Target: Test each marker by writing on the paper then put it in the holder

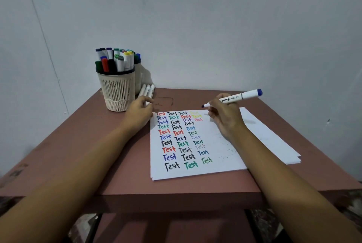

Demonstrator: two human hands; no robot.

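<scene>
Writing hand: right hand (225, 120), fingers clamped on white blue-capped marker (238, 96), tip at 12 o'clock edge of white paper sheet (221, 164).
Left hand (139, 113): sheet's 11 o'clock; whether its fingers grip anything is unclear.
Holder: cream slotted cup (117, 91), 10 o'clock on brown counter (98, 144).

A reddish-brown counter (195, 186) fills the lower middle of the frame, with a thick near edge and scuffs at its lower left. A faint dark outline stain (172, 101) marks its far part. A pale grey wall (215, 27) covers the upper frame. Mottled floor (262, 223) shows along the bottom.
</scene>
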